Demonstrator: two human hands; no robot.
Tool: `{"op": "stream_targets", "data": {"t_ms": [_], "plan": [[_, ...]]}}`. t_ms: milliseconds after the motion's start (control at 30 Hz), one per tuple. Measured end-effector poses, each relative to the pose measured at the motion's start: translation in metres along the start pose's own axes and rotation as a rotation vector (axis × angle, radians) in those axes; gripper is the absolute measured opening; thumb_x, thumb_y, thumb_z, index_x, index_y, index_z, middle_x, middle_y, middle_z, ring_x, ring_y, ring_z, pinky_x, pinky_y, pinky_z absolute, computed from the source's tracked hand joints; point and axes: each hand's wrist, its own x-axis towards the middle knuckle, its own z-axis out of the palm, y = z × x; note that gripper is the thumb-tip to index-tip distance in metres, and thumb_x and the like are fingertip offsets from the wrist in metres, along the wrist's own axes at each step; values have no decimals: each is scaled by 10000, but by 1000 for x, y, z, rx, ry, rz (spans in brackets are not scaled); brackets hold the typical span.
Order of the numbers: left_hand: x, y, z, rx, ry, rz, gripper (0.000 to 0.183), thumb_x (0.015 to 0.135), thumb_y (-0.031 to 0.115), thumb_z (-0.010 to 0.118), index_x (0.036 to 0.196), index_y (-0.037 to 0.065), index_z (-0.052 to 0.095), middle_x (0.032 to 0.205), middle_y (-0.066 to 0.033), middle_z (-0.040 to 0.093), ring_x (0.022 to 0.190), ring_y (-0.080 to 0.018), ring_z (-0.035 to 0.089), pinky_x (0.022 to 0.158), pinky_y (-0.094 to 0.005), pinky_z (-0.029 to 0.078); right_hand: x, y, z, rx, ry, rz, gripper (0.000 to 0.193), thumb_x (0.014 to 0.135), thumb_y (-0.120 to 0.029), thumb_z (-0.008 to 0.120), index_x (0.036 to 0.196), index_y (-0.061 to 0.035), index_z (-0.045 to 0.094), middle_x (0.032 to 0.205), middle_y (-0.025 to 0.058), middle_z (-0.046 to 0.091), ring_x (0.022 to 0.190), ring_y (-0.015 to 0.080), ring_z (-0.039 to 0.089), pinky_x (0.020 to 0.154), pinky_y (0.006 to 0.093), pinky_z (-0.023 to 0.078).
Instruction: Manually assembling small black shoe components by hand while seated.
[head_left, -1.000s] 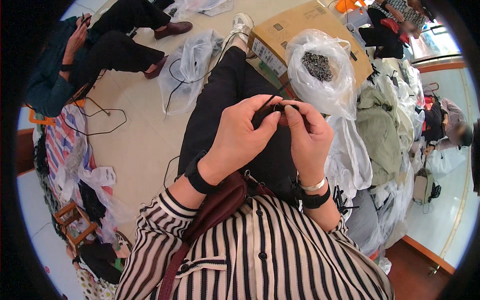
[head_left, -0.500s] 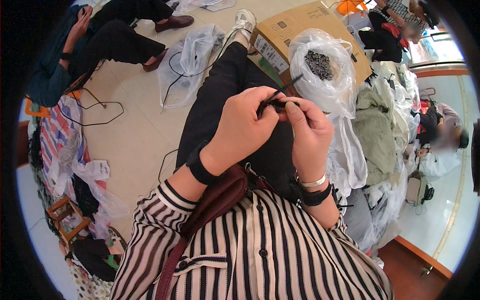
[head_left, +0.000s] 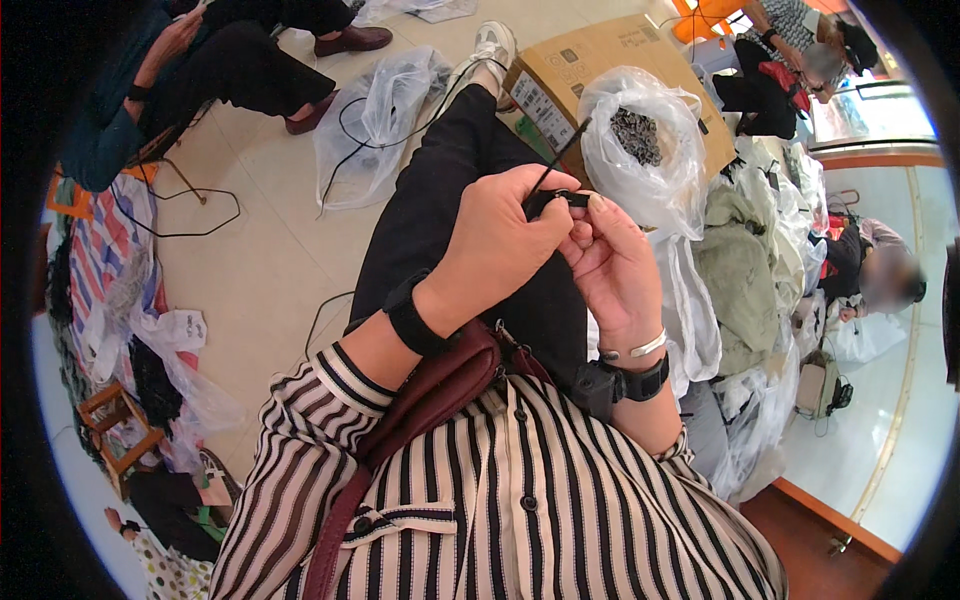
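Observation:
Above my lap, my left hand [head_left: 495, 240] pinches a thin black cord or strap [head_left: 556, 158] that sticks up past its fingers. Between both hands is a small black piece [head_left: 574, 199], glossy and perhaps a buckle; its exact kind is too small to make out. The thumb and fingertips of my right hand [head_left: 622, 265] close on its right end, and the palm is partly turned up. Beyond the hands, a clear plastic bag [head_left: 672, 188] stands open with many small dark grey pieces [head_left: 636, 136] inside.
A cardboard box [head_left: 575, 62] lies behind the bag. White and olive cloth bundles [head_left: 738, 250] are heaped at the right. Another clear bag [head_left: 375, 130] with black cord lies on the tiled floor. Co-workers sit at the upper left and right; a wooden stool [head_left: 118, 430] is at the left.
My right hand has turned and dropped slightly, so more of its palm shows. The small black piece is more exposed between the hands, and the cord now points more steeply upward.

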Motion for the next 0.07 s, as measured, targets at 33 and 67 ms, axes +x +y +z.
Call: {"op": "stream_targets", "data": {"t_ms": [33,67], "plan": [[-1,1,0,41,6,28,231,824,36,552,1028,-26,644,833,-50,672,740,-47,582,662,-204,488,0,0,-1,1,-7,7,145,916,-112,529,981,-3,600,843,94,655,737,154,632,760,337,544],[-2,1,0,82,13,56,244,825,46,561,1045,-20,642,840,-54,675,747,-52,586,672,-210,492,0,-1,-3,2,-16,14,150,914,-121,535,987,-8,601,848,98,656,738,156,633,770,346,545]]}}
